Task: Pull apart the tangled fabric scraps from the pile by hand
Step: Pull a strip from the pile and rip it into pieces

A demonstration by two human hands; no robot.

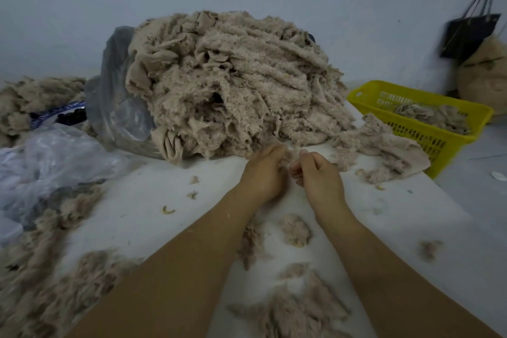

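Scrap (288, 156) pinched between left hand (264, 174) and right hand (320, 177), hands nearly touching, just before the pile (227, 85)

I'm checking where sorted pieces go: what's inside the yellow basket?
Fluffy beige fabric scraps lie inside the yellow basket; its near wall hides the bottom and anything beneath them.
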